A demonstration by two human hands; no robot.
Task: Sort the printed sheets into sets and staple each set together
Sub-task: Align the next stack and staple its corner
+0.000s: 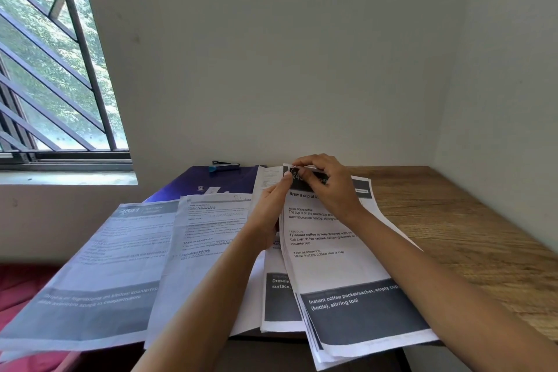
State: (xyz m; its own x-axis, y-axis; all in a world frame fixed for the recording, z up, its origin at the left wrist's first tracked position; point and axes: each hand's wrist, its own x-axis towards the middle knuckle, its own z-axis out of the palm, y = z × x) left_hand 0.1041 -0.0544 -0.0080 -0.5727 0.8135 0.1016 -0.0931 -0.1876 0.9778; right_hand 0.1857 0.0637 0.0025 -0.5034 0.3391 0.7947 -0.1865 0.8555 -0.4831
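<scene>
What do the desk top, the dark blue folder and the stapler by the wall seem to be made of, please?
The desk top looks like wood or wood-look laminate: brown grain streaks, matte. The folder seems plastic: smooth, glossy violet-blue sheen. The stapler is small and blurred; probably a plastic body with metal parts, unconfirmed.

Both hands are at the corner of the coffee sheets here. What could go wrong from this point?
The stapler lies far off on the purple folder; letting go of the coffee set to reach it may misalign the sheets. The leftmost sheets appear to overhang the table and could slide off.
</scene>
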